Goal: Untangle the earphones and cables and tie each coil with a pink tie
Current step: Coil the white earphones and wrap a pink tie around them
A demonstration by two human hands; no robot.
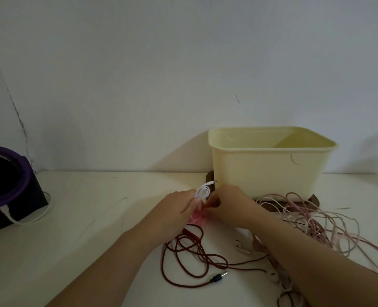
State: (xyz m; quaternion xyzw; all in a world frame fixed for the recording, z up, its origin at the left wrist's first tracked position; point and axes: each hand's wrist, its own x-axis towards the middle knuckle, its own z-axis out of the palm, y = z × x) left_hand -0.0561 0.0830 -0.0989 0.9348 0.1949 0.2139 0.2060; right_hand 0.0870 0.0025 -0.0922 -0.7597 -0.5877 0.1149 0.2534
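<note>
My left hand (pixel 176 209) grips a small folded white flat cable (pixel 203 191) whose jack plug points up and to the right. My right hand (pixel 228 204) pinches a pink tie (pixel 198 216) just below that coil, fingers touching the left hand. Under both hands a dark red cable (pixel 190 255) lies in loose loops, ending in a black jack plug (pixel 219 276). To the right a tangle of pale pink cables (pixel 330 227) spreads over the table. White earbuds (pixel 272 276) lie beside my right forearm.
A cream plastic tub (pixel 270 167) stands behind the hands on a dark brown base (pixel 314 201). At the far left sits a black device with a purple ring (pixel 8 185) and a white cord (pixel 35 218). The white table (pixel 94 218) meets the wall behind.
</note>
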